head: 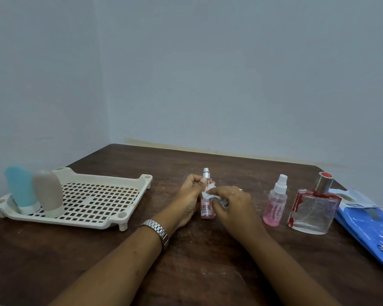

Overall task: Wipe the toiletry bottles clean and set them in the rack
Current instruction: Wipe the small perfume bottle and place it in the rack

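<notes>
Pink spray bottle (207,204), upright mid-surface (208,261), half hidden: left hand (189,196) grips it, right hand (232,200) fingers (222,193) pinch a wipe (209,196) against it. Two blurred bottles (20,188) (48,193) stand in the rack (93,195), two clear bottles (275,206) (312,210) right.

Both bare arms reach in from the table's (199,263) near edge. The left hand (189,195), with a watch (157,229) on its wrist, holds a pink spray bottle (208,209) upright. The right hand (232,202) presses a white wipe (210,196) on it.
</notes>
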Demonstrator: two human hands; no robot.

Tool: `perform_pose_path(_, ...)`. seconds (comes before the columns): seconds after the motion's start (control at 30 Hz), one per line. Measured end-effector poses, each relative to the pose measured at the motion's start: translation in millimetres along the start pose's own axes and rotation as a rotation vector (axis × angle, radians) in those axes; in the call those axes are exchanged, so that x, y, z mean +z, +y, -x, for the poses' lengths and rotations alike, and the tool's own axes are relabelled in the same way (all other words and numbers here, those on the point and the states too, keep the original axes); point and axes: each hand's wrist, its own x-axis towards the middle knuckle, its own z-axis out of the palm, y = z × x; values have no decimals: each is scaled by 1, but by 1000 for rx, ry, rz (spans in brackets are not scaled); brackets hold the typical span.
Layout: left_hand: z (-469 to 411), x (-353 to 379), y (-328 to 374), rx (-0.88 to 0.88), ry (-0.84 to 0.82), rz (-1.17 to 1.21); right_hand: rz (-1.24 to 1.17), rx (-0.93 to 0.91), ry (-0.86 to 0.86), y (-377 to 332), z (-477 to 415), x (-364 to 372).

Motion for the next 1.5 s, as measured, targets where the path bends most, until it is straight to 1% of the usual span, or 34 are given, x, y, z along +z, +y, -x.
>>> perform_pose_path(0.13,-2,1,-1,1,9,17,44,-22,-57,0,3,-1)
perform_pose_path(0.27,-1,1,0,-1,-2,46,80,-34,-42,-2,3,0)
perform_pose_path(0.4,1,2,2,-17,-9,23,74,-79,-10,-6,2,2)
perform_pose_path(0.5,1,2,3,-11,-10,33,29,-44,-19,-6,1,0)
perform_pose_path(0.63,4,3,4,11,-17,30,-40,32,-101,-4,0,-7)
perform_pose_path(0.7,5,4,4,21,-29,19,-80,53,-82,0,-1,-9)
perform_pose_path(0.83,6,4,4,22,-43,-14,-134,48,9,3,-2,-12)
perform_pose_path(0.93,6,3,4,8,-40,-25,-113,22,29,3,-2,-10)
perform_pose_path(1.1,3,2,2,8,-16,12,-52,3,-47,5,-1,-5)
perform_pose_path(1.3,5,2,4,15,-27,53,-41,-21,-83,3,3,-9)
perform_pose_path(1.5,6,2,4,12,-7,-6,-15,-43,-76,3,-1,-8)
